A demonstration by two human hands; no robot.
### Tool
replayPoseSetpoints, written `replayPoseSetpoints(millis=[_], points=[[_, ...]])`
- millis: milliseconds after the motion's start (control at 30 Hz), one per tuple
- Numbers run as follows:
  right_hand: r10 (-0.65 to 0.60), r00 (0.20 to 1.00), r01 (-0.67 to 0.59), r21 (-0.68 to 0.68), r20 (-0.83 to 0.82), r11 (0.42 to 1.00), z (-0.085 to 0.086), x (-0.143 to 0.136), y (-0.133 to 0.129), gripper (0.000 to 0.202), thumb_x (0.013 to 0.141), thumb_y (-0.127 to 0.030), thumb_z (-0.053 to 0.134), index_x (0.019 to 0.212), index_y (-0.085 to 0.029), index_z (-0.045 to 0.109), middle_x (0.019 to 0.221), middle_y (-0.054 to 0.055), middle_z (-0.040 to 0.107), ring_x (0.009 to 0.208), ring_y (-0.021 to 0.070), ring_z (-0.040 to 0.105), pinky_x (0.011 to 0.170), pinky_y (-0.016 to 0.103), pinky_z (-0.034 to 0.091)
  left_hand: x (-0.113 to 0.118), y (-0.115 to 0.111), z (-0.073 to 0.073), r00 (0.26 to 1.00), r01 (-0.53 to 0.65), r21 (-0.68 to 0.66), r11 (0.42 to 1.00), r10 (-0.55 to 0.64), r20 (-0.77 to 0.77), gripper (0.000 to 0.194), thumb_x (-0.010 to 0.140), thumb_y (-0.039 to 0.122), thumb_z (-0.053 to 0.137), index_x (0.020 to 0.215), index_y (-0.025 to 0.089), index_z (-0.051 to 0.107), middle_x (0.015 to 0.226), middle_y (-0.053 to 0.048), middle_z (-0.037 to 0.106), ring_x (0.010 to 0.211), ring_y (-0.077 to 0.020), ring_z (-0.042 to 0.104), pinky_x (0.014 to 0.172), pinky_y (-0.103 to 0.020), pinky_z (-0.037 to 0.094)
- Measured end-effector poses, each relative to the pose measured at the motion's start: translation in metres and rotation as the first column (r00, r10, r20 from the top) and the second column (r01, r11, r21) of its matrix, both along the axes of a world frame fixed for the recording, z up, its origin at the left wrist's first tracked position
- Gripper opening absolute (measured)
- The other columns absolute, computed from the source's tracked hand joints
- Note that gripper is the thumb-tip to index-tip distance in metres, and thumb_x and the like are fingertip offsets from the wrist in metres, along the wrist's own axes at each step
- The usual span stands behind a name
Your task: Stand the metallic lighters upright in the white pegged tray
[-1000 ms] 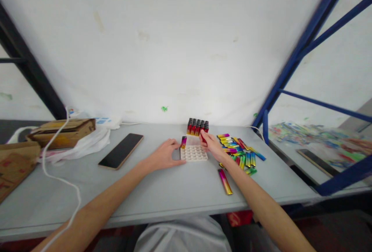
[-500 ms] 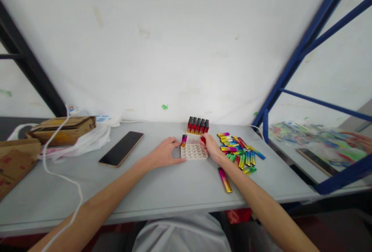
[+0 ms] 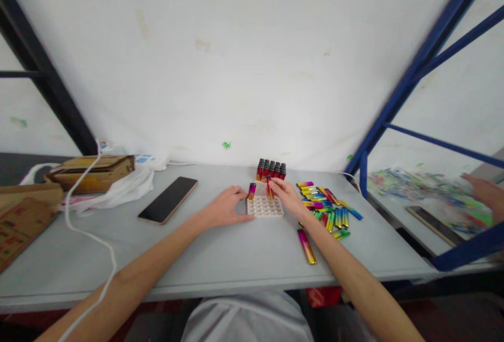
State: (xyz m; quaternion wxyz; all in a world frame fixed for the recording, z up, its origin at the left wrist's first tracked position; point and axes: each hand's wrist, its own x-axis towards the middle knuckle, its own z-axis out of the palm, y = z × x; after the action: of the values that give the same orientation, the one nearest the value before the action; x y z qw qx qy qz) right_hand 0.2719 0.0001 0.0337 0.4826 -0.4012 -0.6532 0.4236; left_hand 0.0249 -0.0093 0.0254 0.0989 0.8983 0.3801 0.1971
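A white tray with rows of round holes (image 3: 265, 207) lies on the grey table. One purple and yellow lighter (image 3: 251, 191) stands upright at its back left corner. My left hand (image 3: 229, 207) rests at the tray's left side, thumb and fingers apart, with nothing between them. Over the back of the tray, my right hand (image 3: 286, 195) pinches a red lighter (image 3: 270, 188), held upright. Behind the tray stands a block of red lighters with black tops (image 3: 271, 169). Loose colourful lighters (image 3: 323, 206) lie in a pile right of my right hand.
A single lighter (image 3: 306, 246) lies near the front edge. On the left are a phone (image 3: 168, 200), cardboard boxes (image 3: 90, 174), a plastic bag and a white cable (image 3: 92, 235). Beyond the blue frame (image 3: 409, 71), a person's hand shows at far right.
My right hand has moved slightly left over the tray's back, and the red lighter in it now shows upright. The view has shifted a little. The other person's hand has moved.
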Motion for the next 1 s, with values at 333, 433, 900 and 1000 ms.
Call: replayPoseSetpoints(millis=[333, 433, 900, 1000], points=[[-0.006, 1.0, 0.007, 0.013, -0.025, 1.0, -0.007, -0.005, -0.004, 0.042, 0.073, -0.053, 0.084, 0.094, -0.019, 0.074, 0.093, 0.006, 0.078, 0.085, 0.0244, 0.075, 0.081, 0.036, 0.06, 0.0, 0.001, -0.001, 1.0, -0.009, 0.018, 1.0, 0.009, -0.014, 0.059, 0.082, 0.059, 0.076, 0.12, 0.015, 0.068, 0.11, -0.012, 0.063, 0.106, -0.0298, 0.059, 0.099, -0.04, 0.047], [-0.028, 0.999, 0.027, 0.07, 0.019, 0.997, -0.009, -0.008, -0.005, 0.046, 0.074, -0.054, 0.083, 0.101, -0.018, 0.075, 0.099, 0.008, 0.078, 0.085, 0.0251, 0.076, 0.081, 0.037, 0.061, 0.001, 0.001, -0.001, 1.0, -0.007, 0.022, 1.0, 0.007, -0.013, 0.058, 0.081, 0.058, 0.077, 0.12, 0.015, 0.068, 0.109, -0.012, 0.063, 0.105, -0.0304, 0.059, 0.099, -0.041, 0.048], [-0.303, 0.61, -0.176, 0.498, 0.732, 0.849, -0.009, -0.023, 0.0, 0.029, 0.1, -0.042, 0.063, 0.095, -0.015, 0.072, 0.091, 0.01, 0.072, 0.078, 0.0195, 0.066, 0.072, 0.029, 0.048, 0.0, 0.003, -0.007, 1.0, -0.009, 0.048, 0.999, 0.009, -0.013, 0.056, 0.082, 0.061, 0.075, 0.113, 0.015, 0.069, 0.109, -0.012, 0.063, 0.105, -0.0306, 0.059, 0.1, -0.043, 0.049], [-0.233, 0.631, -0.232, 0.468, 0.739, 0.853, -0.006, -0.02, -0.003, 0.028, 0.099, -0.043, 0.064, 0.093, -0.016, 0.071, 0.087, 0.006, 0.07, 0.077, 0.0177, 0.064, 0.07, 0.027, 0.045, -0.001, 0.003, -0.006, 1.0, 0.0, 0.046, 0.999, 0.0, 0.001, 0.053, 0.081, 0.059, 0.076, 0.112, 0.017, 0.07, 0.109, -0.012, 0.063, 0.105, -0.0301, 0.059, 0.1, -0.043, 0.049]])
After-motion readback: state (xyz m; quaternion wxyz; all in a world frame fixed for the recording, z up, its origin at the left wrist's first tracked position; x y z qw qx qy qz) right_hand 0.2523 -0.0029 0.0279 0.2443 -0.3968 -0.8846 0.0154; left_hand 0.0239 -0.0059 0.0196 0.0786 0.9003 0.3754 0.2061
